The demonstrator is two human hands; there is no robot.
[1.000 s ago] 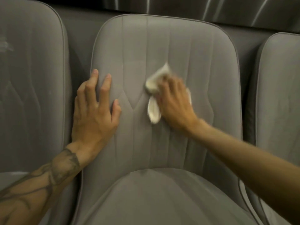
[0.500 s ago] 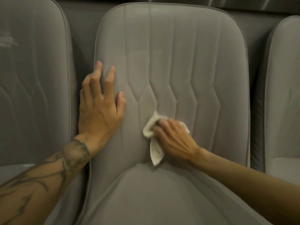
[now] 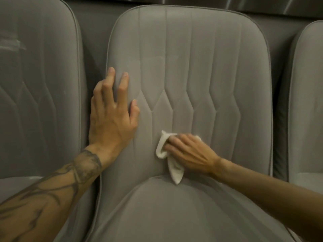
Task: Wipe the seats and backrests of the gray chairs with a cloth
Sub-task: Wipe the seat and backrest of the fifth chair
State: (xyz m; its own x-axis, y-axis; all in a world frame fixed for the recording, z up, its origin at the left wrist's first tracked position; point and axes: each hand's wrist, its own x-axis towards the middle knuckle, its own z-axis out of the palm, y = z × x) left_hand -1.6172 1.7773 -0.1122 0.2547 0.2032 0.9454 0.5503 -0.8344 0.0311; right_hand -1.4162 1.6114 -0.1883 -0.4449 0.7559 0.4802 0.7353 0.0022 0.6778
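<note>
A gray upholstered chair fills the middle, its stitched backrest [image 3: 201,63] rising above the seat cushion [image 3: 174,212]. My right hand [image 3: 190,152] presses a crumpled white cloth [image 3: 163,147] against the lower backrest, just above the seam with the seat; a corner of the cloth hangs down below my palm. My fingers curl over the cloth. My left hand [image 3: 111,114] lies flat on the backrest's left edge, fingers straight and spread, holding nothing.
A second gray chair [image 3: 38,95] stands close on the left and a third [image 3: 307,105] on the right, with narrow dark gaps between them. A gray panel and a metallic strip [image 3: 262,4] run behind the backrests.
My right hand has slid the cloth down the backrest from its middle to just above the seat. My left hand has stayed on the left edge.
</note>
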